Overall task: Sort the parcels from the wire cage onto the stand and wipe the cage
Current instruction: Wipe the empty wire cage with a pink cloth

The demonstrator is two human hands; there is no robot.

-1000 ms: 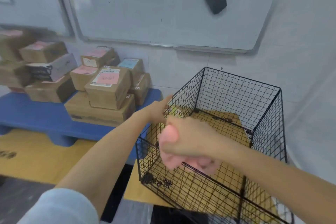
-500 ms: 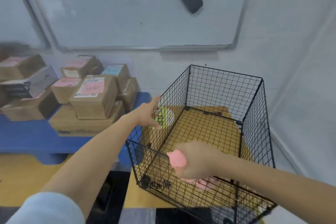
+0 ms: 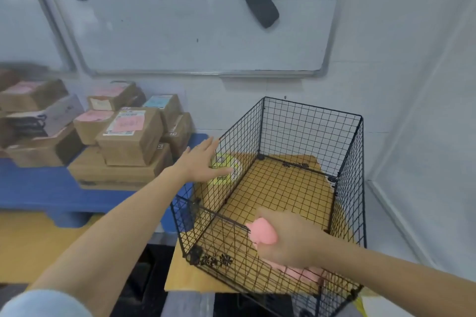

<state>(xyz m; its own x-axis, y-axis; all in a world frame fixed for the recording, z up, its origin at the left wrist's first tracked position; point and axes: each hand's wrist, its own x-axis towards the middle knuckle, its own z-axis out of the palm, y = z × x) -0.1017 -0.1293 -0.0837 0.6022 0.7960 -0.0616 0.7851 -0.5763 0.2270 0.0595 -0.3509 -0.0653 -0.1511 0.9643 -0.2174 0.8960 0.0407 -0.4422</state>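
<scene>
Two hands share it: at the near wall of the wire cage (image 3: 311,110) the right hand (image 3: 291,239), clenched round the pink cloth (image 3: 262,233), should rub along each wire while the left hand (image 3: 203,162), fingers straight, braces its left wall; parcels (image 3: 128,134) lie stacked left of it.

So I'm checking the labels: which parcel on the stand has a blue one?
The parcel farthest back on the right, just behind the big front box: its top label is light blue, while the other parcels show pink ones.
</scene>
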